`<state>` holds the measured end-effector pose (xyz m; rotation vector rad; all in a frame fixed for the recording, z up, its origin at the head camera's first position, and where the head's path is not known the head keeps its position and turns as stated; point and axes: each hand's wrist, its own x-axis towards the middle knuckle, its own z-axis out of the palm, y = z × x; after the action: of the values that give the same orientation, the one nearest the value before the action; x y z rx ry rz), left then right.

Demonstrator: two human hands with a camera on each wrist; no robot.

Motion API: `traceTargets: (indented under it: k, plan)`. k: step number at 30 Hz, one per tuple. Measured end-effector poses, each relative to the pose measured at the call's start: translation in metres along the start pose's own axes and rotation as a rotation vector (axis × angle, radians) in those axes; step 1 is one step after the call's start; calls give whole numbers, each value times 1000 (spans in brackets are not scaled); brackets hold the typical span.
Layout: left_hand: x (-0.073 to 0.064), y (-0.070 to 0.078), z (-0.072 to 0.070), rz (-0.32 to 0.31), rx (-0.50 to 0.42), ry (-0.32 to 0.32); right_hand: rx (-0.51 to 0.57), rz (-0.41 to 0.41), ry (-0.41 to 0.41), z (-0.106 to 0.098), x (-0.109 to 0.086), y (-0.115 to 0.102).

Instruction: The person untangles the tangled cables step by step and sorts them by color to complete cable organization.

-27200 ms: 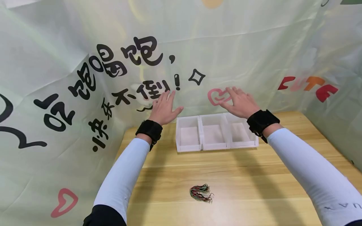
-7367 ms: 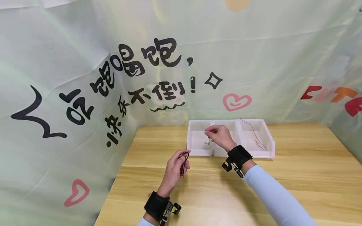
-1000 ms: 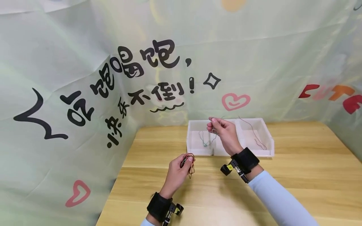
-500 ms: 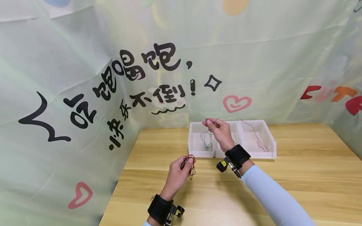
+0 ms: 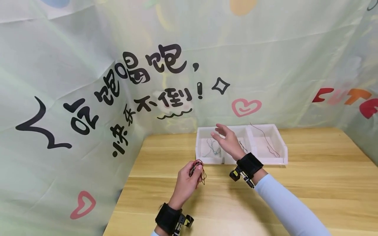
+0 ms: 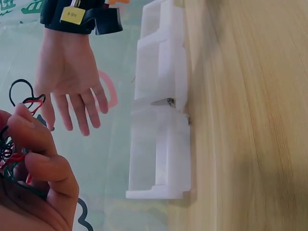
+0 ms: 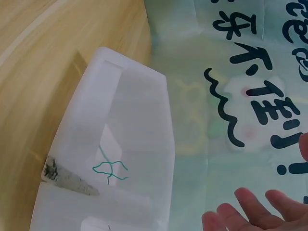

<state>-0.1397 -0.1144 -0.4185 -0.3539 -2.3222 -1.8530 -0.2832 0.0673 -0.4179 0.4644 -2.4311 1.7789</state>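
Note:
My left hand (image 5: 184, 183) grips a looped bundle of thin wires (image 5: 202, 173), red, black and green, over the table in front of the tray. In the left wrist view red, black and green loops stick out between the curled fingers. My right hand (image 5: 230, 142) hovers over the white three-compartment tray (image 5: 209, 161), fingers spread and apart from any wire. Green wires (image 7: 110, 168) lie loosely in the left compartment. A dark wire (image 5: 242, 146) shows in the middle one, partly hidden by the right hand. One reddish wire (image 5: 267, 141) leans over the back wall of the right compartment.
The wooden table (image 5: 165, 154) meets a printed fabric backdrop (image 5: 165, 29) right behind the tray, with more fabric at both sides. A dark smudge (image 7: 50, 171) marks the tray's front edge by a divider. Each wrist wears a black camera strap (image 5: 250, 164).
Half a second ago my right hand pinched a green wire over the left compartment; now its fingers are spread and the wire lies there. My left hand keeps its bundle, almost still.

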Motion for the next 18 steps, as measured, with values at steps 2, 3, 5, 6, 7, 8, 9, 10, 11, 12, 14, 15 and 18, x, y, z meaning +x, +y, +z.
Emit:
traceTargets:
  k: [2, 3, 5, 6, 7, 8, 9, 10, 11, 12, 14, 15, 18]
  plan:
    - [1, -1, 0, 2, -13, 2, 16, -17, 2, -2, -2, -1]
    - [1, -1, 0, 5, -17, 4, 19, -20, 2, -3, -3, -2]
    - [1, -2, 0, 10, -22, 9, 34, -24, -1, -5, -5, -3]
    - [1, -2, 1, 12, -24, 10, 38, -26, -5, -5, -6, -4]
    - [2, -2, 1, 12, -26, 10, 42, -27, -9, -6, -8, -5]
    - [2, -2, 1, 9, -29, 10, 52, -27, -14, -6, -9, -5]
    - [2, -2, 2, 8, -34, 7, 60, -28, -17, -7, -11, -5]
    - [2, -2, 2, 9, -39, 4, 69, -30, -21, -7, -12, -5]
    - [2, -2, 2, 8, -46, -1, 73, -31, -25, -7, -13, -5]
    - [2, -2, 2, 9, -54, -6, 79, -34, -30, -7, -15, -4]
    - [2, -1, 3, 8, -64, -17, 91, -38, -36, -7, -18, -3]
    - [2, -1, 3, 10, -68, -21, 91, -37, -36, -6, -19, -3]
    - [3, 0, 3, 0, -76, -32, 92, -43, -47, -5, -24, -3]
